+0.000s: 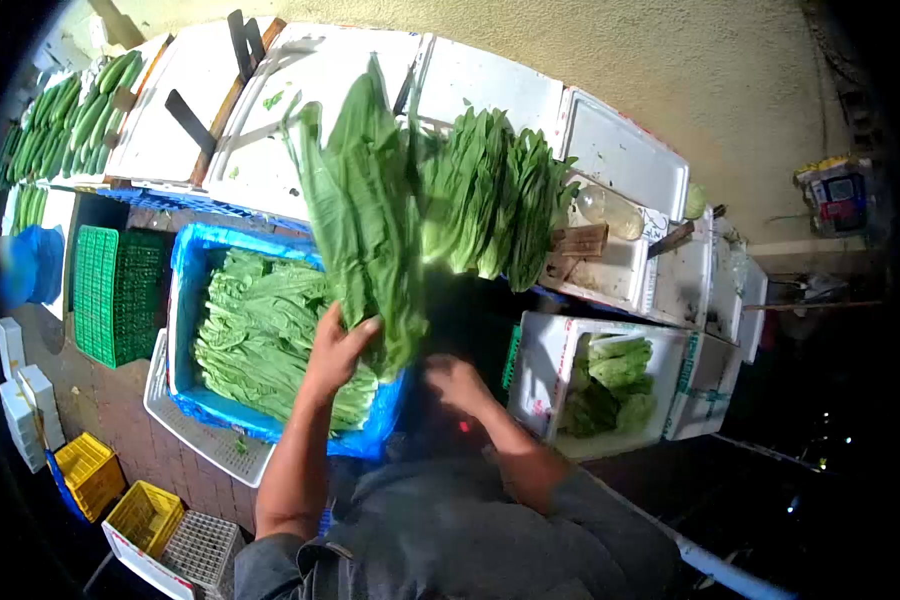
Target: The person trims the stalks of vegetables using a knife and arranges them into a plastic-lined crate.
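Observation:
My left hand (338,348) is closed around the lower part of a bunch of long-leaf lettuce (358,190), with its leaf tips pointing away from me. My right hand (454,382) is just right of the bunch's base; its fingers are blurred and in shadow, so their pose is unclear. Below and left of the held bunch, a crate lined with blue plastic (182,300) contains many similar greens (255,330). Beyond my right hand, more upright long-leaf lettuce (470,195) stands in a row against the white foam boxes.
White foam lids (320,60) run along the wall. Cucumbers (90,115) lie at far left, near a green crate (110,300). A foam box (545,370) with greens stands to the right. Yellow crates (88,475) and a white perforated tray (205,440) are at lower left.

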A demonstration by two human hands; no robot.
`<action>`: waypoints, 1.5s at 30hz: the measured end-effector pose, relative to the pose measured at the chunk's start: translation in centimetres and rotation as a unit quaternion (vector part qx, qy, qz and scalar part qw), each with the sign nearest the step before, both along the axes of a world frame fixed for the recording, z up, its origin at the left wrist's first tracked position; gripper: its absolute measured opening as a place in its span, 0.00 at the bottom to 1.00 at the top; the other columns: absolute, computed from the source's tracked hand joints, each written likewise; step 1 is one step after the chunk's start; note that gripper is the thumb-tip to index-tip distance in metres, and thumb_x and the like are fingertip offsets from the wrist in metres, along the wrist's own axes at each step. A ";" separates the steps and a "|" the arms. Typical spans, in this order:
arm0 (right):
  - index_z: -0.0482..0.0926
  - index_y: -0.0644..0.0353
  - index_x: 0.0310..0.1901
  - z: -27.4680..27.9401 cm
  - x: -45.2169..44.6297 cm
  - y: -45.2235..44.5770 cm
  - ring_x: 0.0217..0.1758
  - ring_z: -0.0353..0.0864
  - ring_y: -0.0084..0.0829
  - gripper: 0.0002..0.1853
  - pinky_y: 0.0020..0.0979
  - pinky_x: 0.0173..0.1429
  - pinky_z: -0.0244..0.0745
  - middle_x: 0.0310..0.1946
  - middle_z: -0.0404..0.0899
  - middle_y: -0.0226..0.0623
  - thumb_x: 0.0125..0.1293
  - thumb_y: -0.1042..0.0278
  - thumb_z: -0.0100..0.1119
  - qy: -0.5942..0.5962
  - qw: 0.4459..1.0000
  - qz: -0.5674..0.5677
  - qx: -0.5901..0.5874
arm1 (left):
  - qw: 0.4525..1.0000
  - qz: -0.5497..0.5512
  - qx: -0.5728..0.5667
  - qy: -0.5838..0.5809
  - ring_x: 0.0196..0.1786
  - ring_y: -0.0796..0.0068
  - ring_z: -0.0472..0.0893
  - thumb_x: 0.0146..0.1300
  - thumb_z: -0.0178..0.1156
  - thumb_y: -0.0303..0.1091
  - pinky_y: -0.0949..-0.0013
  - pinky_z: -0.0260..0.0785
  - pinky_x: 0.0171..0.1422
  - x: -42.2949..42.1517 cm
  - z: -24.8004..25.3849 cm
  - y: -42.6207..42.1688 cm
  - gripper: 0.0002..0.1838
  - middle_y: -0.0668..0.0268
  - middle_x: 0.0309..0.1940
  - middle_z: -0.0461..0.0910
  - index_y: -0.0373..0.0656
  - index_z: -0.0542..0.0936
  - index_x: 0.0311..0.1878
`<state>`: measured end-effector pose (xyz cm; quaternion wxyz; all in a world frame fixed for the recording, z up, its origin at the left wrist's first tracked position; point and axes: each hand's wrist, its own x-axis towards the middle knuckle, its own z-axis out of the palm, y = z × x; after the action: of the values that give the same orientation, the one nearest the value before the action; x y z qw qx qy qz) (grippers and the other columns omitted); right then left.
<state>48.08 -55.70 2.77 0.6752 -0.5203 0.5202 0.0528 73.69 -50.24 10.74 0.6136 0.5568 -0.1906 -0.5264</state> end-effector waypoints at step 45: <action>0.73 0.60 0.61 -7.1 -4.9 -9.0 0.25 0.78 0.26 0.20 0.40 0.37 0.85 0.29 0.79 0.36 0.72 0.65 0.60 -0.166 0.916 -0.270 0.245 | 0.938 -0.046 0.233 -0.252 0.48 0.61 0.85 0.71 0.59 0.40 0.63 0.76 0.57 -5.0 -10.5 -4.8 0.21 0.53 0.46 0.86 0.34 0.78 0.59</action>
<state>43.18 -64.73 -4.31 0.8466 -0.1794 0.4923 -0.0932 68.67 -55.04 0.25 0.3737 0.7890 -0.2365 -0.4265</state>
